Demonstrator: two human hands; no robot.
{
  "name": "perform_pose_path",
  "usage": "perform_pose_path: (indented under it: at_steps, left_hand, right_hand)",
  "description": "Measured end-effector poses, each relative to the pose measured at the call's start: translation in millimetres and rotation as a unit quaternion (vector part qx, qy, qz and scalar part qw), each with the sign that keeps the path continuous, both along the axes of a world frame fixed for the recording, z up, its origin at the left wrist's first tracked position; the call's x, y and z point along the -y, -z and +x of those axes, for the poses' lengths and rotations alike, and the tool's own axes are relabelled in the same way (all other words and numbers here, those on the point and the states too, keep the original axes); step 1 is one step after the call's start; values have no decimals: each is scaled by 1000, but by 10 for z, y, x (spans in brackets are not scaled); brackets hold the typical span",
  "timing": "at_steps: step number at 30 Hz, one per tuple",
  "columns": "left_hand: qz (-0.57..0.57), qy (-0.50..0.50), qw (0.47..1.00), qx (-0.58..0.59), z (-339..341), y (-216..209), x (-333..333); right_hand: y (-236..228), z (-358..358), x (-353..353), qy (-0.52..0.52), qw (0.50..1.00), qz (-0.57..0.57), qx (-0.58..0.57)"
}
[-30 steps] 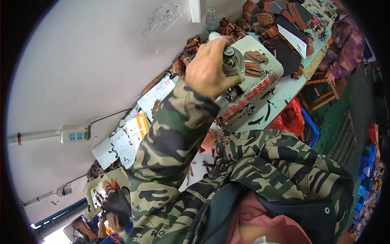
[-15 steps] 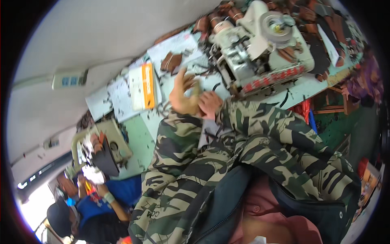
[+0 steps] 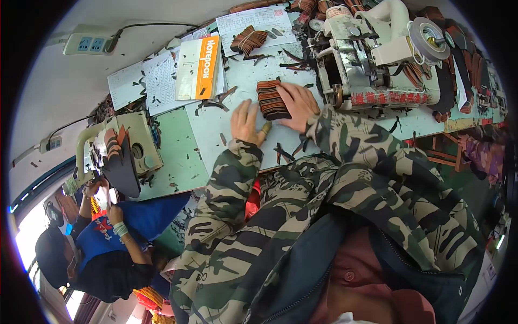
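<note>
A neat stack of narrow brown and black leather pieces lies on the pale table top in front of me. My right hand holds the stack's right side, fingers along its far part and the thumb near its lower edge. Just left of the stack, my left hand rests with its fingers stretched and apart, holding nothing. A yellowish cover sits on its thumb. Beyond the stack lies a tied bundle of similar leather pieces, on a printed sheet.
A white machine with a tape reel stands to my right. A notebook and papers lie on the left. Dark scraps litter the table. At the lower left, a person works at another machine.
My hands were close together, blurred, with no stack visible; now they are apart, the right on the leather stack. The whole view has shifted and sharpened.
</note>
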State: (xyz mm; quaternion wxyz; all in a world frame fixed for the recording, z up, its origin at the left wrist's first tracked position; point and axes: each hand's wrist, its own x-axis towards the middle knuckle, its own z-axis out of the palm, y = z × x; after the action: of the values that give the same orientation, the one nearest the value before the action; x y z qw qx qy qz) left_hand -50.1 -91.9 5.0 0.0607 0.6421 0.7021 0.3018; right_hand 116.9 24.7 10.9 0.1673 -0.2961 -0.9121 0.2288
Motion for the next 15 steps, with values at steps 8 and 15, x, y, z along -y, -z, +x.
perform_pose_path:
  at_steps: [8, 15]
  left_hand:
    - [22, -37, 998, 37, 285, 214, -158]
    - [-2, -60, 996, 72, 336, 179, -198]
  right_hand:
    - [147, 164, 177, 54, 992, -117, 0]
    - [319, 205, 107, 58, 992, -112, -22]
